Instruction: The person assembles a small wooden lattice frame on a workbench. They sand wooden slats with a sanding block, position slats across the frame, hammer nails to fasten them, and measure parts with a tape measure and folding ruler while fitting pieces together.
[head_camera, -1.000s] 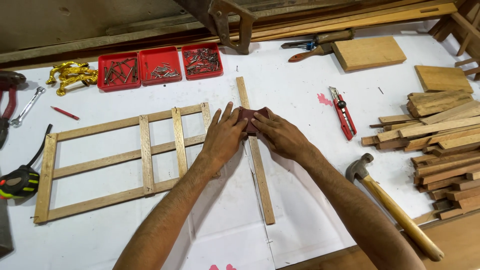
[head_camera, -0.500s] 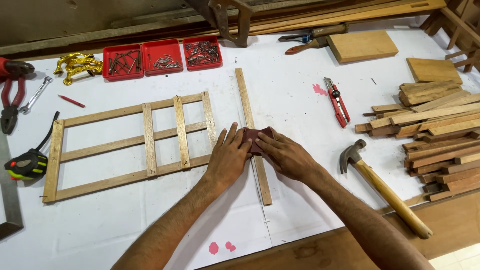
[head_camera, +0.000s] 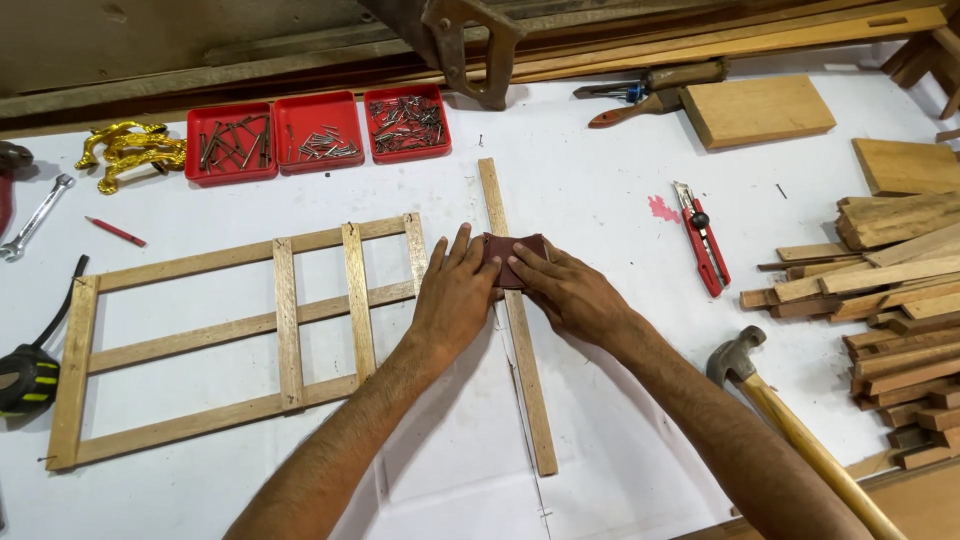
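hands, two: left hand (head_camera: 455, 295) and right hand (head_camera: 565, 292) press flat, fingers extended, on one sandpaper sheet (head_camera: 515, 255) over one wooden strip (head_camera: 520, 340); three red trays (head_camera: 318, 132) behind.

A woodworking shop

Around the wooden frame (head_camera: 240, 335) on the white tabletop (head_camera: 600, 210), red trays of nails (head_camera: 318, 135) are sitting behind it, a hammer (head_camera: 790, 430) and stacked wood offcuts (head_camera: 890, 310) are lying to its right.

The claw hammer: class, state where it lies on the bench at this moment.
In the head view, the claw hammer lies at lower right on the white table, just right of the right hand's forearm, beside the stack of wood offcuts.
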